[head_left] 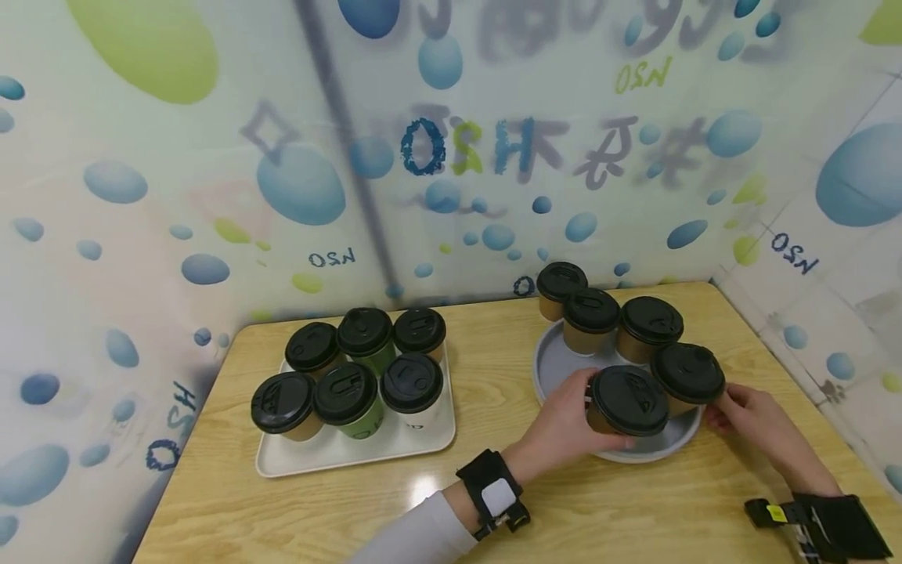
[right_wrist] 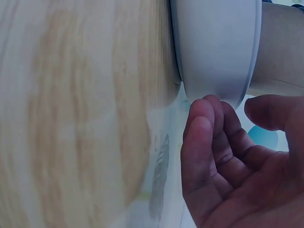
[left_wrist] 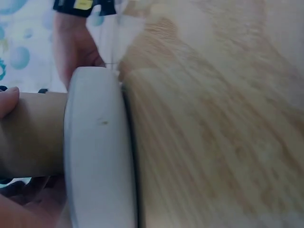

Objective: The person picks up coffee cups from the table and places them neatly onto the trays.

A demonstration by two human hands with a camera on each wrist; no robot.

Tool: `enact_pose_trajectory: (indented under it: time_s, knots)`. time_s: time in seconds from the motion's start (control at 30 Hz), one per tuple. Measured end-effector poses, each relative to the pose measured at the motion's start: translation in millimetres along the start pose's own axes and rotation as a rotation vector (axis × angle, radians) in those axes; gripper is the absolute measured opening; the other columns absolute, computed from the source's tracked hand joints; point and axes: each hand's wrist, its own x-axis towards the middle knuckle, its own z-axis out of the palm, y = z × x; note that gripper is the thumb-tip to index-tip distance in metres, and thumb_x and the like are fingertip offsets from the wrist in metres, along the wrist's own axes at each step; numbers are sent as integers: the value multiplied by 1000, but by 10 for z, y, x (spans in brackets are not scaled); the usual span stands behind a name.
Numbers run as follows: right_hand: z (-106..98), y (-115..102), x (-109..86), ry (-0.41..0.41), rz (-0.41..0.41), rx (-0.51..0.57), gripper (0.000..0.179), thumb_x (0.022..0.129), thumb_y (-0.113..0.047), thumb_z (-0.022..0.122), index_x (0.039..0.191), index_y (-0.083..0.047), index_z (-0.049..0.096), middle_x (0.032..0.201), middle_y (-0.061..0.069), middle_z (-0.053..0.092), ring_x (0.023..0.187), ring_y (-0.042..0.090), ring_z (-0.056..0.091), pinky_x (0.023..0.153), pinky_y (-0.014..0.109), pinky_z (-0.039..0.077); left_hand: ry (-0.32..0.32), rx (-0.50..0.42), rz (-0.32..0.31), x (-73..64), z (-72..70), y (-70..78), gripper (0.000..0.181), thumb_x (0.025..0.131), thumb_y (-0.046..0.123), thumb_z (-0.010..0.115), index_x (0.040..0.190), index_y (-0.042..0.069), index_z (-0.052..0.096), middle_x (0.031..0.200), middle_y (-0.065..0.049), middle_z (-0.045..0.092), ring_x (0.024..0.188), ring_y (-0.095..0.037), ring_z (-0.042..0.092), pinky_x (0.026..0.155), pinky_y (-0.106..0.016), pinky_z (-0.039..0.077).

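Observation:
My left hand (head_left: 564, 419) grips a brown paper coffee cup (head_left: 607, 423) with a black lid, at the front of the round grey tray (head_left: 651, 454). In the left wrist view the cup (left_wrist: 33, 135) stands upright behind the tray's pale side wall (left_wrist: 99, 152), thumb and fingers around it. My right hand (head_left: 757, 427) is at the tray's right edge, beside another lidded brown cup (head_left: 689, 374). In the right wrist view its loosely bent fingers (right_wrist: 199, 137) meet the tray wall (right_wrist: 216, 47), with the thumb apart from them near the rim.
More black-lidded brown cups (head_left: 648, 325) stand on the round tray, and one (head_left: 560, 286) sits at its back left edge. On the left, a white rectangular tray (head_left: 352, 458) bears several lidded cups, including green (head_left: 347, 395) and white (head_left: 412, 388) ones. A patterned wall backs the wooden table (head_left: 486, 360).

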Motion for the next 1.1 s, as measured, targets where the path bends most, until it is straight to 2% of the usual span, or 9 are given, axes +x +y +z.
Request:
enact_pose_trajectory:
  time_s: [0.13,0.3,0.4,0.53,0.77,0.9,1.0,1.1]
  knots:
    - [-3,3,21,-9,2,-14,51,114,-27,36,102,13,65,85,8,70,70,10,65,63,27,57,-9,75,24,23,99,15,99,81,41,89,157,12,33,151,-1,48,136,-8,47,110,-20,40]
    - [-18,30,11,-20,24,-16,51,114,-24,34,109,18,62,88,9,70,71,9,66,64,27,58,-14,200,93,51,222,10,96,80,43,89,154,12,35,143,1,50,131,-3,48,106,-11,36]
    - [-26,32,17,-36,44,-7,52,114,-24,32,112,20,60,88,8,70,72,8,66,65,27,59,-18,248,102,63,255,26,95,80,45,89,152,12,36,140,1,51,128,-2,49,104,-8,35]
    - [-16,8,43,-51,52,10,51,114,-22,32,114,22,57,88,8,70,72,8,66,66,27,59,-30,269,89,64,255,51,95,81,46,88,152,11,35,140,1,51,126,-1,50,103,-8,35]
    - [-6,5,55,-53,49,5,49,114,-20,33,118,24,55,89,9,70,72,7,66,67,27,60,-52,261,56,45,250,70,98,82,47,86,155,9,32,143,-1,50,128,-3,50,103,-10,37]
    - [-5,10,62,-57,55,7,48,114,-21,36,117,23,56,90,9,70,73,8,67,67,28,60,-92,226,32,-3,199,60,103,84,51,84,158,9,28,147,-2,47,131,-5,48,105,-13,39]
    - [1,12,64,-59,55,5,48,113,-23,38,117,22,57,90,9,71,73,8,67,67,28,60,-129,160,6,-57,119,31,104,85,53,82,161,12,24,151,-1,44,135,-5,45,107,-16,40]
    - [0,19,65,-62,49,3,49,113,-23,38,116,21,58,90,9,71,74,8,67,68,28,61,-134,72,-10,-118,11,-17,99,90,52,77,163,15,23,155,1,41,138,-7,44,108,-20,42]
